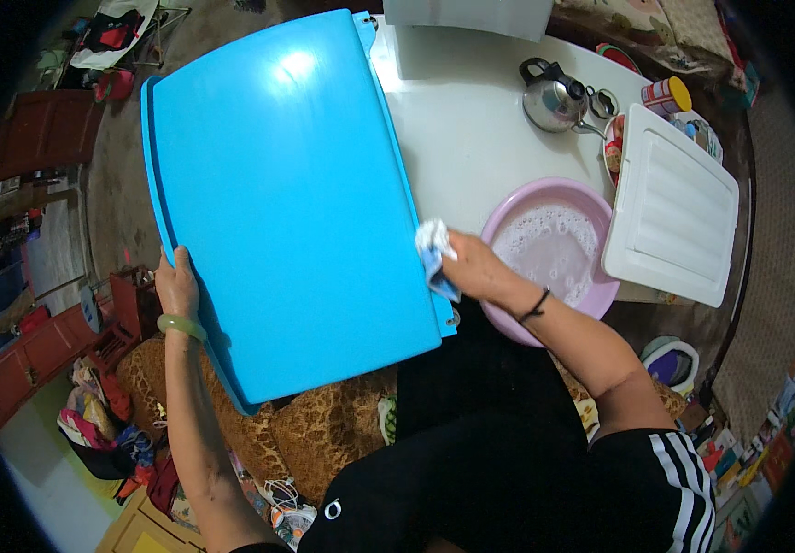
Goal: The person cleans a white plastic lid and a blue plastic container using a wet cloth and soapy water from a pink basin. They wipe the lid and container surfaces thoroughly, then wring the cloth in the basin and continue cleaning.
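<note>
A large blue plastic storage bin (280, 207) lies tipped over in front of me, one broad side facing up. My left hand (178, 287) grips its rim at the left, the thumb on the near face. In my right hand (477, 266) is a crumpled white and blue cloth (435, 256), held against the bin's right edge. Small casters (453, 319) show at corners on that side. Just right of the cloth, a pink plastic basin (546, 181) holds cloudy, sudsy water. My right forearm passes over its near rim.
A white table (453, 138) carries a steel kettle (551, 104) and a yellow-lidded can (667, 95). A white plastic lid (677, 207) leans beside the basin. A translucent grey box (470, 15) stands at the back. Below the bin is a brown patterned sofa (328, 435).
</note>
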Motion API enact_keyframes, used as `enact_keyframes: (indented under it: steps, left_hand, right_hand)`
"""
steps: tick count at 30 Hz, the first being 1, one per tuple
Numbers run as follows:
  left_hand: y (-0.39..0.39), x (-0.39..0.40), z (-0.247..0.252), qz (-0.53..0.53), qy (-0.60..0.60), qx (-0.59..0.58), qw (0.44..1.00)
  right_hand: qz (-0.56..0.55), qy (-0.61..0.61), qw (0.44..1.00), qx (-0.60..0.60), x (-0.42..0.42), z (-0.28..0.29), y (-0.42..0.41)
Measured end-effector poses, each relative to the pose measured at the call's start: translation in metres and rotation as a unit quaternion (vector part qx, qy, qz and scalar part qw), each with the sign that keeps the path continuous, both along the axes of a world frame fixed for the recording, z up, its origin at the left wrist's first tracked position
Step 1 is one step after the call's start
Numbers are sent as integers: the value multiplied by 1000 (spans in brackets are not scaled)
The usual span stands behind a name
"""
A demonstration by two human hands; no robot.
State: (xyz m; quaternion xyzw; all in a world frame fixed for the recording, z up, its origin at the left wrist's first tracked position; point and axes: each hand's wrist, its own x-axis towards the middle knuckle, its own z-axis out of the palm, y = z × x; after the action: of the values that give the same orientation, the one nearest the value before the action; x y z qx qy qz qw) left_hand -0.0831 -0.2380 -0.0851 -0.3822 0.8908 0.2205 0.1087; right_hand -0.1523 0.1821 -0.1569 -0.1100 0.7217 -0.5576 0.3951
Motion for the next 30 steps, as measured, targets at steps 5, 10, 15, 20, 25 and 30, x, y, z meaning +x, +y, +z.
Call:
enact_keyframes:
  steps: [5, 10, 15, 20, 25, 30]
  left_hand:
    - [-17, 10, -17, -25, 45, -63, 997]
    - [-18, 14, -28, -50, 136, -100, 984]
    - [-13, 12, -19, -14, 76, -66, 995]
    - [-6, 18, -16, -20, 75, -95, 992]
    - [10, 10, -9, -47, 112, -127, 984]
    - [-3, 13, -14, -52, 82, -118, 988]
  right_hand:
    - [-26, 21, 999, -5, -106, -12, -39]
    - [-58, 87, 994, 16, -219, -11, -86]
    - [-52, 124, 990, 42, -212, -12, -90]
    - [35, -19, 999, 9, -91, -3, -31]
    - [24, 90, 993, 74, -155, -11, -57]
    - [-64, 223, 961, 148, -254, 8, -104]
